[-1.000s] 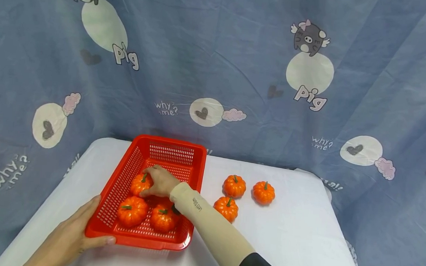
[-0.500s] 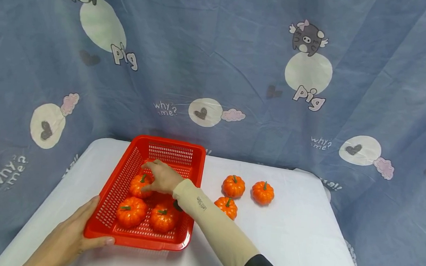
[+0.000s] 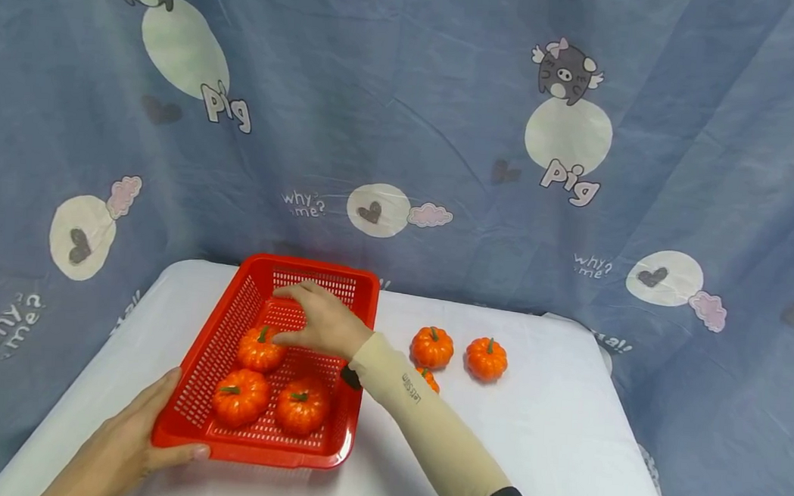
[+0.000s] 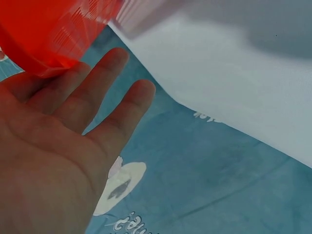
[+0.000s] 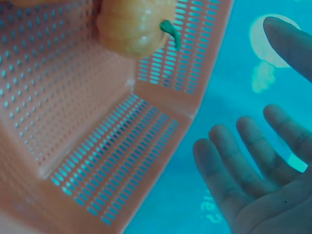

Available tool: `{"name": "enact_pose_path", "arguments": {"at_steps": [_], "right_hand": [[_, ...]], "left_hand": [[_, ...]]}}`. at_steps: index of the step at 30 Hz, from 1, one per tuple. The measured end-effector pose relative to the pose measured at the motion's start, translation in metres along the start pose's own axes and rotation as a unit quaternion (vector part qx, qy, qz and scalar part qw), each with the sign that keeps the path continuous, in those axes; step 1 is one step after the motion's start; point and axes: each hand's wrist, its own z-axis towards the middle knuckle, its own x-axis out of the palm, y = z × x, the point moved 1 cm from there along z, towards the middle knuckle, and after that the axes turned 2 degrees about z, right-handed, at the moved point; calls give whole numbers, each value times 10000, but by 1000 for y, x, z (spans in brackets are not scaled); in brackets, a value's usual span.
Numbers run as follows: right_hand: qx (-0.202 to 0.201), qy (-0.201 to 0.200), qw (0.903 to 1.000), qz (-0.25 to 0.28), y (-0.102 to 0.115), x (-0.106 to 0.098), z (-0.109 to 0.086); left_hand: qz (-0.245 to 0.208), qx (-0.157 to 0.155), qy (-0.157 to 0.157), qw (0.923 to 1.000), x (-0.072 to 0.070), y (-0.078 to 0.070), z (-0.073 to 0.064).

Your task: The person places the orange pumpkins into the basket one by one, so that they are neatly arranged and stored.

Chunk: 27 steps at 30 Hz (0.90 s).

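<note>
A red plastic basket stands on the white table, with three small orange pumpkins inside: one at the back, one at the front left and one at the front right. My left hand holds its near-left corner, thumb along the front and fingers against the left side; in the left wrist view two fingers extend past the basket. Over the basket's right half, my right hand is empty, thumb near the back pumpkin. In the right wrist view its fingers are spread and relaxed.
Right of the basket, two more orange pumpkins, one nearer and one farther right, lie on the table. A third pumpkin is partly hidden by the right sleeve. A blue patterned curtain hangs behind the table.
My right hand has released the back pumpkin, its fingers opening, and has moved up and to the right. The right sleeve now covers more of the nearest loose pumpkin. The left hand stays at the corner.
</note>
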Motion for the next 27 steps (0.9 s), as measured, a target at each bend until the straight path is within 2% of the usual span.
{"name": "enact_pose_path", "arguments": {"at_steps": [7,14,23,27], "right_hand": [[-226,-485,9979,360,5,-13,-26],[-259,-927,9942,475,-1,-25,-60],[-99,-1276,9890,737,-23,-35,-101],[-86,-1511,9863,653,-38,-35,-119]], "left_hand": [[17,-193,148,9997,0,1,0],[37,-130,105,9999,2,1,1],[53,-75,71,9999,1,0,2],[103,-10,42,9999,1,0,2]]}}
